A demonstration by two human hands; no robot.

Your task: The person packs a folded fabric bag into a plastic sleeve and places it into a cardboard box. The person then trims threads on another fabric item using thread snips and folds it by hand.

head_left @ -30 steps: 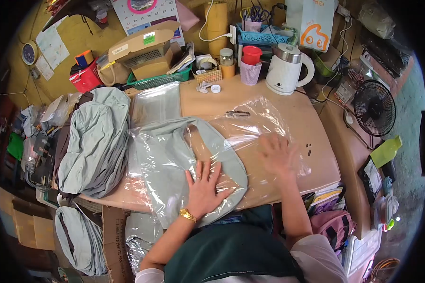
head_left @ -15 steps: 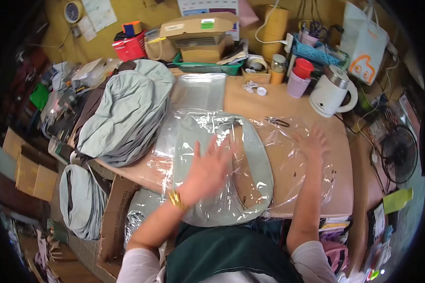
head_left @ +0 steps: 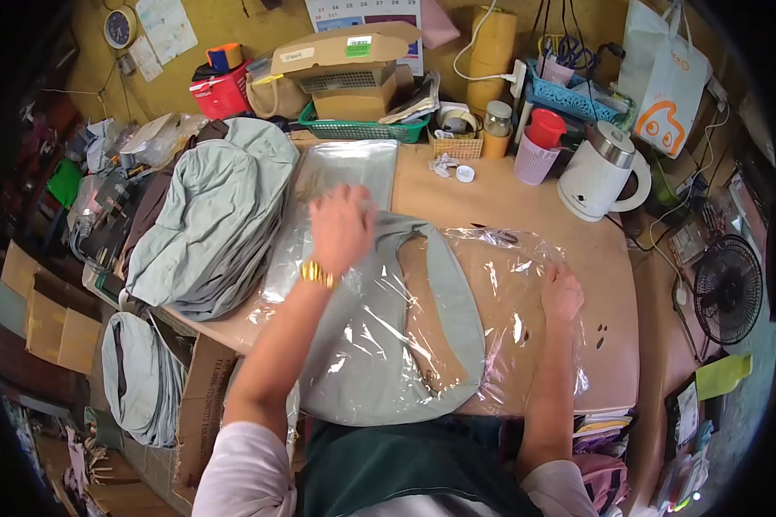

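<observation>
A grey-green cloth piece [head_left: 353,345] with a curved, strap-like side lies flat on the table in front of me. Over it spreads a clear plastic bag [head_left: 513,345], whose loose part reaches out to the right. My right hand [head_left: 562,291] is closed on the wrinkled right part of this bag. Above the cloth's upper left part is my left hand [head_left: 343,226], a gold band on its wrist. Its fingers bend downward and are blurred, so whether they grip anything is unclear. Beyond it lies a stack of flat clear bags [head_left: 353,168].
A heap of grey-green cloth pieces [head_left: 211,215] covers the table's left side. A dark clip-like tool [head_left: 495,234] lies beyond the bag. Along the back stand a green basket [head_left: 362,129], a jar [head_left: 497,129], a pink cup [head_left: 536,159] and a white kettle [head_left: 597,177].
My left hand has moved up and left from over the cloth's middle. My right hand, spread before, has closed on the plastic and come slightly nearer. The loose plastic has shifted.
</observation>
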